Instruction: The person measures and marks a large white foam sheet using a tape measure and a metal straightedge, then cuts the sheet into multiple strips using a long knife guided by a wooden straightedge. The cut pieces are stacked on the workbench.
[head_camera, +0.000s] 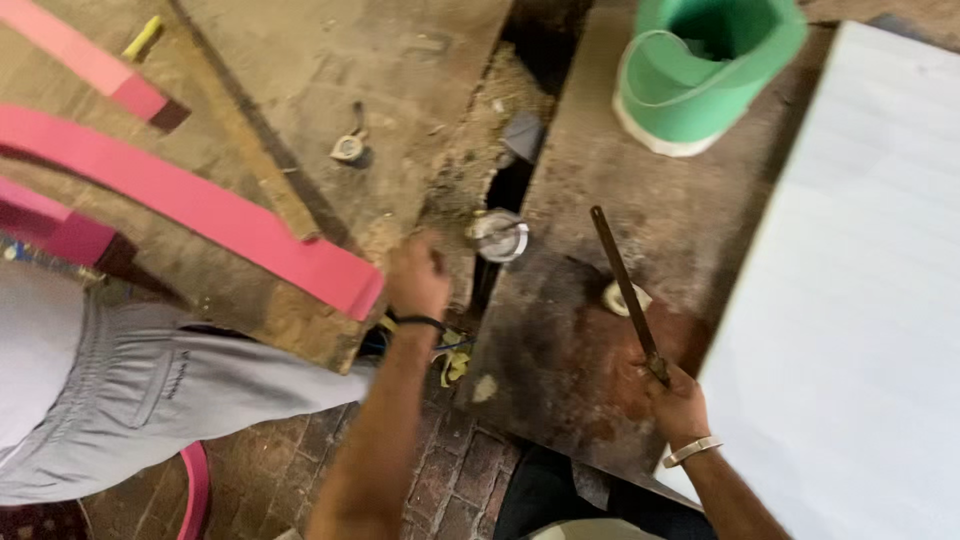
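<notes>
Brick paving (450, 480) lies nearest us, under our two forearms. We take the rusty metal bench plate (570, 340) as our landmark. At its near right edge our right hand (678, 402) is closed around the lower end of a long dark metal rod (626, 288), which slants up and leftward across the plate; a pale bangle sits on that wrist. Left of the plate, at the gap beside it, our left hand (418, 280) rests loosely curled; whether it grips anything we cannot tell. Just beyond it a small round metal tin (499, 236) sits at the plate's left edge. A pink strip (200, 205) stretches away to the left. At the plate's far end stands a green foam roll (700, 70). A white sheet (850, 300) lies right of the plate.
</notes>
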